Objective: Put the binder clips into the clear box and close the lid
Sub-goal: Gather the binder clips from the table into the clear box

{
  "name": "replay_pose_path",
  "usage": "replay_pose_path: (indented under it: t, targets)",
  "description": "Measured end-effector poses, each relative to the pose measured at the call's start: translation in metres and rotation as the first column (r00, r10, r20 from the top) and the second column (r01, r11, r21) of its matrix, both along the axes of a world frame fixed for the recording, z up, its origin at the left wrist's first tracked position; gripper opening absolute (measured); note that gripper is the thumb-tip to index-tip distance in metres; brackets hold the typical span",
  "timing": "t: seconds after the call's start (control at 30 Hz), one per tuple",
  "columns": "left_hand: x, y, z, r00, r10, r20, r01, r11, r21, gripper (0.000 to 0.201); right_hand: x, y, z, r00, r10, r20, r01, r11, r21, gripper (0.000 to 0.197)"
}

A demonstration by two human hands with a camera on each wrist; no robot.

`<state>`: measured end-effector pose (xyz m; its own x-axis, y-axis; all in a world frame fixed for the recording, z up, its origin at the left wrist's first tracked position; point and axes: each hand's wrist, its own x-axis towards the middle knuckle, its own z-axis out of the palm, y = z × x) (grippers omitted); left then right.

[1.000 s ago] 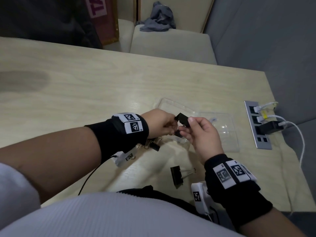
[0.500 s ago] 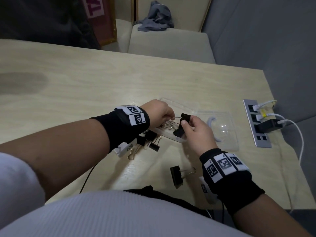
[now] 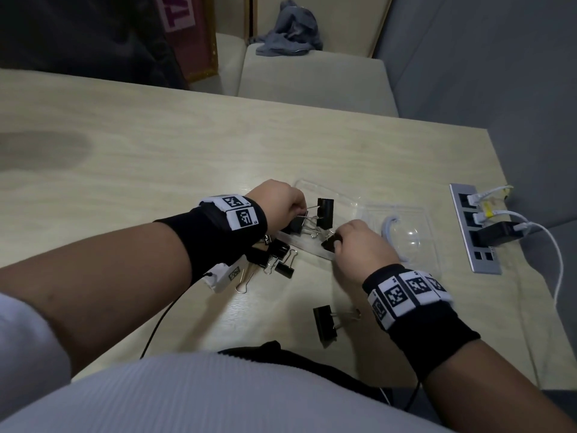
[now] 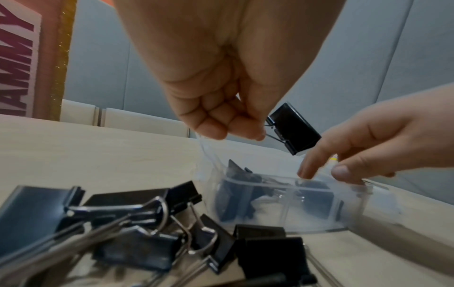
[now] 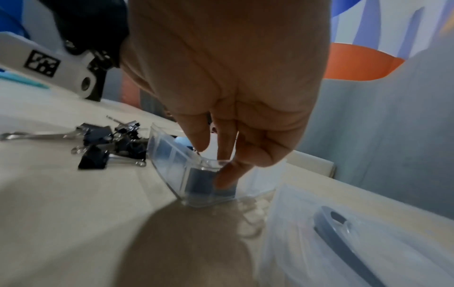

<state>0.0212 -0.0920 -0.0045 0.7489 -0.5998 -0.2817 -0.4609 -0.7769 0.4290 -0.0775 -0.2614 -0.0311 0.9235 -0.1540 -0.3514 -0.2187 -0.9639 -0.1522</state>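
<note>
Head view: a binder clip (image 3: 324,212) is pinched by its wire handles in the left hand (image 3: 282,203) above the clear box (image 3: 312,245). Another clip (image 3: 330,243) is pressed into the box by the right hand's (image 3: 363,248) straight fingers (image 5: 227,174). Loose clips (image 3: 279,256) lie beneath the left wrist.

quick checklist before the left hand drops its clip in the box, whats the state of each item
1. Left hand pinches the held clip by its wire handle: ok.
2. Held clip is above the clear box: ok.
3. Lid is open, lying beside the box: ok.
4. Right hand is out of the box: not ok, fingers inside.
5. Room left in the box: cannot tell.
6. All clips boxed: not ok, loose clips on the table.
</note>
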Motion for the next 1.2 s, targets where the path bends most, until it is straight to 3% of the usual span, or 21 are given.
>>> replay_pose_path:
  t: [0.17, 0.23, 0.3, 0.37, 0.47, 0.57, 0.7, 0.8, 0.87, 0.93, 1.13, 1.2]
  targets:
    - [-0.013, -0.011, 0.002, 0.984, 0.108, -0.142, -0.132, 0.977, -0.169, 0.016, -0.004, -0.001, 0.019, 0.96, -0.257, 0.112, 0.201, 0.908, 0.367, 0.038]
    - [-0.018, -0.016, 0.003, 0.976, 0.093, -0.196, -0.134, 0.969, -0.208, 0.013, -0.003, 0.002, 0.019, 0.931, -0.359, 0.071, 0.269, 0.801, 0.535, 0.029]
    - [-0.022, -0.021, 0.006, 0.973, 0.052, -0.225, -0.104, 0.969, -0.224, 0.01, 0.002, 0.005, 0.016, 0.879, -0.477, 0.013, 0.337, 0.64, 0.69, 0.021]
    - [-0.025, -0.024, 0.008, 0.975, 0.009, -0.222, -0.052, 0.98, -0.191, 0.01, 0.006, 0.007, 0.015, 0.848, -0.53, 0.022, 0.34, 0.576, 0.744, 0.009]
    - [-0.024, -0.023, 0.008, 0.976, 0.015, -0.219, -0.034, 0.996, -0.083, 0.017, 0.011, 0.005, 0.016, 0.871, -0.487, 0.067, 0.303, 0.64, 0.706, 0.005]
    - [-0.016, -0.013, 0.008, 0.991, 0.061, -0.123, -0.061, 0.998, 0.003, 0.012, 0.02, 0.003, 0.015, 0.928, -0.356, 0.106, 0.246, 0.802, 0.544, 0.008]
    - [-0.012, -0.004, 0.002, 0.993, 0.116, 0.0, -0.116, 0.992, -0.059, 0.016, 0.029, 0.003, 0.007, 0.977, -0.208, 0.054, 0.179, 0.925, 0.336, 0.018]
    - [-0.017, -0.004, -0.006, 0.989, -0.044, 0.145, 0.049, 0.998, -0.037, 0.032, 0.029, 0.008, 0.002, 0.977, -0.204, 0.069, 0.171, 0.93, 0.325, 0.024]
    - [-0.02, -0.005, -0.013, 0.956, -0.238, 0.169, 0.22, 0.968, 0.118, 0.038, 0.028, 0.01, 0.001, 0.982, -0.162, 0.096, 0.13, 0.953, 0.273, 0.025]
    - [-0.021, -0.002, -0.021, 0.93, -0.342, 0.137, 0.304, 0.922, 0.24, 0.04, 0.024, 0.01, 0.002, 0.989, -0.099, 0.111, 0.075, 0.976, 0.204, 0.027]
    - [-0.024, 0.004, -0.03, 0.89, -0.426, 0.162, 0.365, 0.879, 0.306, 0.045, -0.014, 0.015, 0.012, 0.961, -0.046, 0.273, -0.018, 0.973, 0.229, 0.024]
    - [-0.026, 0.004, -0.028, 0.882, -0.435, 0.18, 0.367, 0.874, 0.318, 0.047, -0.031, 0.018, 0.017, 0.972, 0.052, 0.227, -0.108, 0.965, 0.238, 0.021]
